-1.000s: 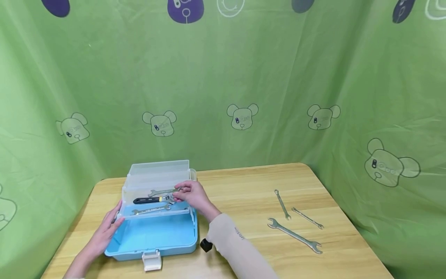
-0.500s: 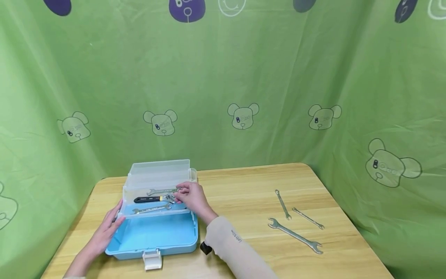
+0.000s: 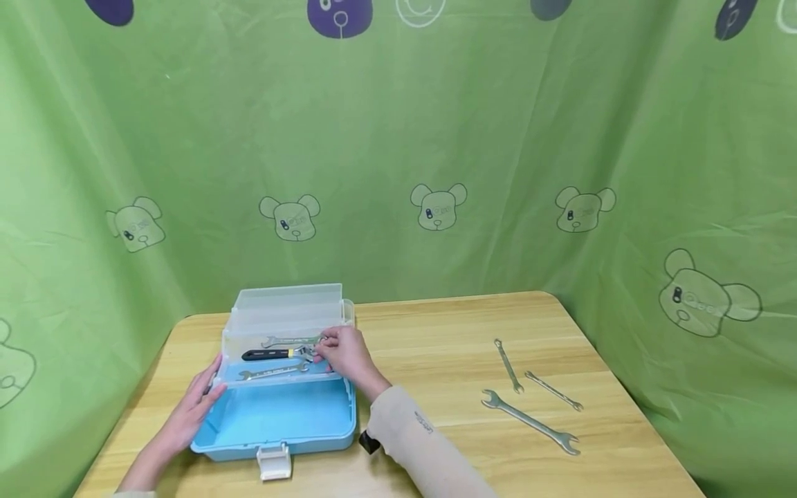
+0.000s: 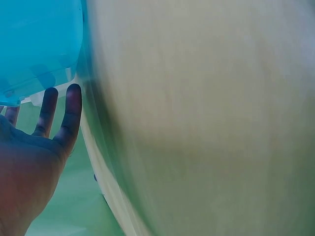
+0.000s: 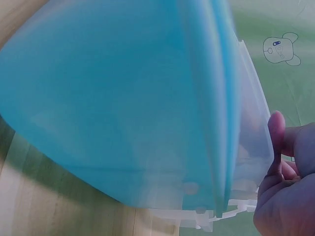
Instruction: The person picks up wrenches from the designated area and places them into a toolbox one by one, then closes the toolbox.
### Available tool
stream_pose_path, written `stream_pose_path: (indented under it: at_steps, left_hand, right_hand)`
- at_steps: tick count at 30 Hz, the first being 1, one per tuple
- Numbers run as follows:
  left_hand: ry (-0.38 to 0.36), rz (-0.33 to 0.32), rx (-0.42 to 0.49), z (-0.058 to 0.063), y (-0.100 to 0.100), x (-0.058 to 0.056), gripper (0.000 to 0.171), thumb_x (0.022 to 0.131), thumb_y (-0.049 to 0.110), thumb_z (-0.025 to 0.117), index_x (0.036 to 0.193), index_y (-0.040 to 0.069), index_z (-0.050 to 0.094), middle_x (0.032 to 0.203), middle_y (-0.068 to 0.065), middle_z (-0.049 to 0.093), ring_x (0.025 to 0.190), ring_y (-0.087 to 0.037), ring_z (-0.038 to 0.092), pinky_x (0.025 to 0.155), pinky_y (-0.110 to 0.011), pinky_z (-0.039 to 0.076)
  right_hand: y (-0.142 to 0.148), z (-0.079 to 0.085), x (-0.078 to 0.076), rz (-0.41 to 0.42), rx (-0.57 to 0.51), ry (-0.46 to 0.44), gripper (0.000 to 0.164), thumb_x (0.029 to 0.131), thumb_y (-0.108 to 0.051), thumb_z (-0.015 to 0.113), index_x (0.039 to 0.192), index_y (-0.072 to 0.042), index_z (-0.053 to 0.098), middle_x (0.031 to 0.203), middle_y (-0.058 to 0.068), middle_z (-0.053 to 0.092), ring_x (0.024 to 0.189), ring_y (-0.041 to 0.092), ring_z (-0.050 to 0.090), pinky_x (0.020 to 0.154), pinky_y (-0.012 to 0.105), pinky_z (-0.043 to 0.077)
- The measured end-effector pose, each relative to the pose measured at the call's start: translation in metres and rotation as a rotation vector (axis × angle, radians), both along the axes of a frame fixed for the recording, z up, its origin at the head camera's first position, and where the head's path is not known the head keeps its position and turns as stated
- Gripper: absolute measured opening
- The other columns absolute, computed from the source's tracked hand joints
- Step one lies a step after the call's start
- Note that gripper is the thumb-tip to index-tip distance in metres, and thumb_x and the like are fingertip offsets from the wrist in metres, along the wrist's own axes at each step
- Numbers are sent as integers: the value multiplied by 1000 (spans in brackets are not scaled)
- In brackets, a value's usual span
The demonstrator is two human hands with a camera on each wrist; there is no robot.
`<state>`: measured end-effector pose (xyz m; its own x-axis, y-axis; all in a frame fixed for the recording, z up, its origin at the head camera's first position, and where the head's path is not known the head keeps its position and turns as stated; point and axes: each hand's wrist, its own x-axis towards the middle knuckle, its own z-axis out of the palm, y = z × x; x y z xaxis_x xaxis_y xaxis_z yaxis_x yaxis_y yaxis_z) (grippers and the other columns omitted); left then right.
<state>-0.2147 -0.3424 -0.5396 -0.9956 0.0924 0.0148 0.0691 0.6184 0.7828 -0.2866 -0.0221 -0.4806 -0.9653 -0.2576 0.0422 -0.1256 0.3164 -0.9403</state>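
Observation:
A blue toolbox (image 3: 286, 418) stands with its lid raised and a clear tray (image 3: 233, 346) held above its base. My left hand (image 3: 189, 411) rests against the tray's left end, thumb at the front corner. Its fingers show straight in the left wrist view. My right hand (image 3: 345, 353) reaches over the tray's right end and pinches the right end of a silver wrench (image 3: 289, 341). Closer to the front in the tray lie a black-handled adjustable wrench (image 3: 268, 354) and another silver wrench (image 3: 272, 373). In the right wrist view, fingers (image 5: 277, 130) lie along the tray's outer wall.
On the wooden table (image 3: 436, 332), at the right, lie a large open-end wrench (image 3: 529, 422) and two small wrenches, one upright in view (image 3: 509, 366), the other slanted (image 3: 554, 391). A white latch (image 3: 274, 462) hangs at the toolbox front. Green curtain (image 3: 373, 138) surrounds the table.
The pinched wrench has shifted slightly left in the tray and lies flatter. The right hand has barely moved, and the left hand stays put. The whole head view has drifted a little.

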Motion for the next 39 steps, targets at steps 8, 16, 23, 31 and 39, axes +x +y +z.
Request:
stream_pose_path:
  at_steps: [8,16,23,31,39]
  left_hand:
    - [-9,5,1,-3,1,3,68,113,41,38,168,24,2,167,-36,8,147,-66,15,109,-85,19]
    - [-7,2,15,-1,2,3,69,113,42,39,168,22,3,167,-35,8,148,-65,13,110,-85,16]
    - [-17,11,12,0,2,2,68,112,44,38,168,28,2,167,-35,7,148,-65,12,110,-85,16]
    - [-22,19,13,0,1,-1,70,112,46,38,168,23,3,168,-34,7,148,-65,12,111,-85,15]
    - [-18,20,11,-1,0,-1,70,112,45,38,168,23,3,168,-34,7,149,-64,11,111,-85,15]
  right_hand:
    - [0,-4,1,-3,15,-36,43,99,-5,69,139,6,60,89,6,79,65,14,72,54,36,61]
    - [2,-5,1,-3,2,-27,40,98,-6,69,136,5,62,95,9,80,73,14,77,52,28,60]
    - [0,-4,-1,-15,26,-23,38,98,-6,70,134,5,64,91,7,80,69,13,76,50,29,59]
    - [-2,-3,-3,-19,49,-11,34,96,-5,72,129,4,67,89,5,80,65,13,74,48,25,57]
    - [-3,-3,-1,-25,30,-13,39,96,-4,72,133,5,65,100,10,80,70,13,75,52,23,59]
